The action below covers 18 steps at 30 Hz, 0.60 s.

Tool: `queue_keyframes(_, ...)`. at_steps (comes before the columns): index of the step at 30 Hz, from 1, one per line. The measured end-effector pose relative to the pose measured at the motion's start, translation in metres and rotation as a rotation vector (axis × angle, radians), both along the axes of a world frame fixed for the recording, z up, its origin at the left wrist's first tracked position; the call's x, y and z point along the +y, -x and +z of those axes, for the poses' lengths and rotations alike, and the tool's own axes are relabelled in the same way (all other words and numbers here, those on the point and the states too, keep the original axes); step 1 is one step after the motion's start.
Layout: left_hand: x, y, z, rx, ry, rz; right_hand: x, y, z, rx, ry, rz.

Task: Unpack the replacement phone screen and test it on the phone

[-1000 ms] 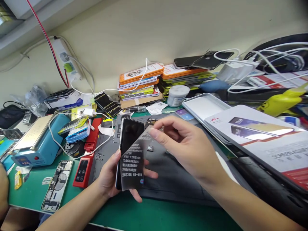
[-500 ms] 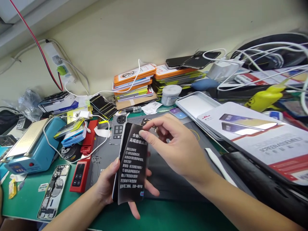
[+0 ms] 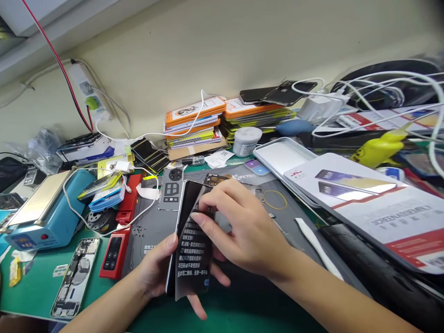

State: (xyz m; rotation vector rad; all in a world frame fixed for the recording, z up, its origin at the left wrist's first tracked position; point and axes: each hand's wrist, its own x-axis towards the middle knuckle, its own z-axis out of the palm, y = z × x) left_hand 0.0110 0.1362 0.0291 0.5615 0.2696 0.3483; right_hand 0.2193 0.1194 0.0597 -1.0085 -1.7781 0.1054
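In my left hand (image 3: pixel 161 261) rests a phone screen (image 3: pixel 189 199), tilted, with the thumb on its left edge and fingers spread behind it. My right hand (image 3: pixel 236 217) pinches the top of a dark printed protective film (image 3: pixel 194 259) between thumb and forefinger. The film is lifted and curled away at its upper part, baring glossy black glass at the upper left. White Chinese print covers it, partly hidden by my right fingers. Behind the screen lies a silver phone back cover (image 3: pixel 169 189) on the grey work mat (image 3: pixel 145 222).
To the left are an opened phone (image 3: pixel 74 277), a red device (image 3: pixel 114 254) and a blue machine (image 3: pixel 52 217). A white spudger (image 3: pixel 319 249) and a screen assembly box (image 3: pixel 364 199) lie right. Stacked orange-edged boxes (image 3: pixel 194 113) and a white tub (image 3: pixel 247 141) stand behind.
My right hand has drawn the film's top edge downward and bent it, so more black glass shows. My left hand still holds the screen in nearly the same place.
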Motion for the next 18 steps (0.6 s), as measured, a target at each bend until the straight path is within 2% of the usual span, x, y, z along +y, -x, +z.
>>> queue_keyframes(6,-0.003,-0.003,0.001,0.041,-0.101,0.029,0.000,-0.001,0.004,-0.069,0.039,-0.010)
queue_keyframes(12,-0.004,0.000,-0.001,0.028,-0.113,0.043,-0.006,0.008,0.015,-0.169,0.019,-0.019)
queue_keyframes(15,-0.004,0.005,-0.001,0.014,-0.107,0.112,-0.015,0.021,0.020,-0.263,0.014,0.013)
queue_keyframes(18,-0.004,0.008,0.006,0.017,-0.116,0.196,-0.027,0.035,0.023,-0.355,0.019,0.054)
